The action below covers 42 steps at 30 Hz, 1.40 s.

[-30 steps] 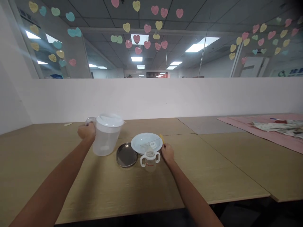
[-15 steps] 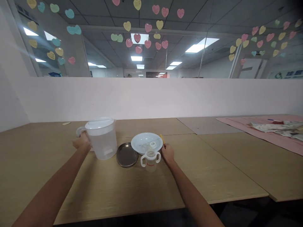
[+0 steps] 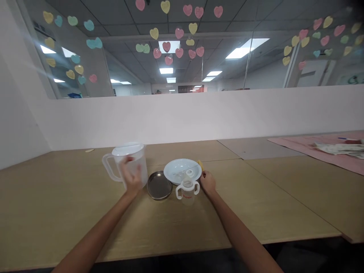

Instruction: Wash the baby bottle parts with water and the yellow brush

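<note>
My left hand (image 3: 132, 178) is off the handle, fingers apart and slightly blurred, in front of the translucent lidded pitcher (image 3: 139, 157). Right of the pitcher lies a round dark metal tray (image 3: 159, 185). A white plate (image 3: 173, 168) holds a small white ring-shaped cap (image 3: 189, 173) and something clear. Before the plate stands a clear bottle (image 3: 187, 195) with two white handles, its mouth uncovered. At the plate's right edge, my right hand (image 3: 208, 182) is closed on a thin yellow-handled tool (image 3: 200, 165), whose thin shaft reaches over the plate.
The wooden table (image 3: 159, 235) has its front edge near me. A pink cloth (image 3: 307, 149) with white fabric (image 3: 338, 148) lies at the far right. A small flat pale piece (image 3: 90, 150) is at the back left. A low wall (image 3: 182, 117) rises behind.
My left hand has let go of the pitcher's handle and moved right, in front of the pitcher. The view has shifted slightly. My right hand stays beside the plate.
</note>
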Each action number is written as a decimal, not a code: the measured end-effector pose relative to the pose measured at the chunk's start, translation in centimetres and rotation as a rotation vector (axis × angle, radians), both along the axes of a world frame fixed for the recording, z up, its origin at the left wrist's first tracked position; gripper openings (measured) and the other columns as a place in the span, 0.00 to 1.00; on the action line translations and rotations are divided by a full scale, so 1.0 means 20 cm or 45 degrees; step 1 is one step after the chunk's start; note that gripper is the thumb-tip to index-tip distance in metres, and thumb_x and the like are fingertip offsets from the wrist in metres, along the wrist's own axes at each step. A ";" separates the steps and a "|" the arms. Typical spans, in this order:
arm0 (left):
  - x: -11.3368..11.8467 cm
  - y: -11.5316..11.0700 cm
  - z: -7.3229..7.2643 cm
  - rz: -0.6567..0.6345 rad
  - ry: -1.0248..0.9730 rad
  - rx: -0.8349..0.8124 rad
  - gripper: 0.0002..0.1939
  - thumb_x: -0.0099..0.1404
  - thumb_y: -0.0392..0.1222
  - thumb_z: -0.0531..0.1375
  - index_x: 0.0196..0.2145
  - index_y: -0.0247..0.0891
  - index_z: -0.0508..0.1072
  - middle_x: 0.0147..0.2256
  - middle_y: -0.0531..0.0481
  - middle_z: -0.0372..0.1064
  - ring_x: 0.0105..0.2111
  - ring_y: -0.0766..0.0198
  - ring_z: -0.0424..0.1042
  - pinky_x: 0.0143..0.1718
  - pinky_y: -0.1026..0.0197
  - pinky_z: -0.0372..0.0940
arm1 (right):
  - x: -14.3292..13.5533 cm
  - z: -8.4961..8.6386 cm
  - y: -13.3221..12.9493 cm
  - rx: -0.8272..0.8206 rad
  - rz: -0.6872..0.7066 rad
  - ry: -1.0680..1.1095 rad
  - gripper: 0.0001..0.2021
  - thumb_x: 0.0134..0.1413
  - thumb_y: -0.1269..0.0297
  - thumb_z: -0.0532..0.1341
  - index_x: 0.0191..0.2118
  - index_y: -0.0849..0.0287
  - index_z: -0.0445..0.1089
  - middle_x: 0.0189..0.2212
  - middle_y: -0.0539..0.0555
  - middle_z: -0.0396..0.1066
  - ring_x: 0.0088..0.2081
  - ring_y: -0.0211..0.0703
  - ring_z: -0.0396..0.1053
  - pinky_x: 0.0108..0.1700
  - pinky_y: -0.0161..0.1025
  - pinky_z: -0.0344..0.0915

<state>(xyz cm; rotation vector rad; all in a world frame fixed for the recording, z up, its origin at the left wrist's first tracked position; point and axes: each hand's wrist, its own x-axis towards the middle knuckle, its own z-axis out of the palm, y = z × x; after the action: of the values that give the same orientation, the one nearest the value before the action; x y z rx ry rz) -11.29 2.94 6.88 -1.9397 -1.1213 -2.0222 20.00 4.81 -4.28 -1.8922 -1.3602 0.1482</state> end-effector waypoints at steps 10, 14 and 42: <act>0.58 0.11 -0.16 -0.287 1.421 -0.530 0.23 0.69 0.48 0.40 0.36 0.39 0.73 0.32 0.44 0.71 0.35 0.57 0.67 0.41 0.56 0.58 | 0.01 0.00 0.00 0.024 -0.002 0.040 0.13 0.53 0.64 0.51 0.33 0.62 0.72 0.32 0.57 0.73 0.33 0.40 0.68 0.31 0.31 0.56; 0.57 0.11 -0.22 -0.310 1.339 -0.447 0.18 0.67 0.46 0.46 0.34 0.40 0.74 0.30 0.44 0.72 0.32 0.58 0.68 0.39 0.58 0.57 | 0.01 0.01 -0.01 0.031 0.001 0.024 0.13 0.53 0.64 0.52 0.34 0.63 0.72 0.33 0.57 0.73 0.34 0.41 0.68 0.31 0.31 0.56; 0.46 0.04 -0.31 -0.133 0.039 -0.527 0.15 0.59 0.50 0.56 0.35 0.39 0.76 0.33 0.49 0.74 0.34 0.61 0.71 0.39 0.60 0.64 | 0.12 0.03 -0.06 0.247 -0.285 0.146 0.23 0.47 0.72 0.51 0.51 0.67 0.65 0.41 0.63 0.70 0.39 0.48 0.69 0.40 0.37 0.61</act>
<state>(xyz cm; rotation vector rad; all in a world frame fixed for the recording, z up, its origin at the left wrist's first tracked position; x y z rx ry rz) -2.10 3.77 0.76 -2.2478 -1.5634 -1.9178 22.48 3.68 -3.61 -1.8275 -1.0397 0.0114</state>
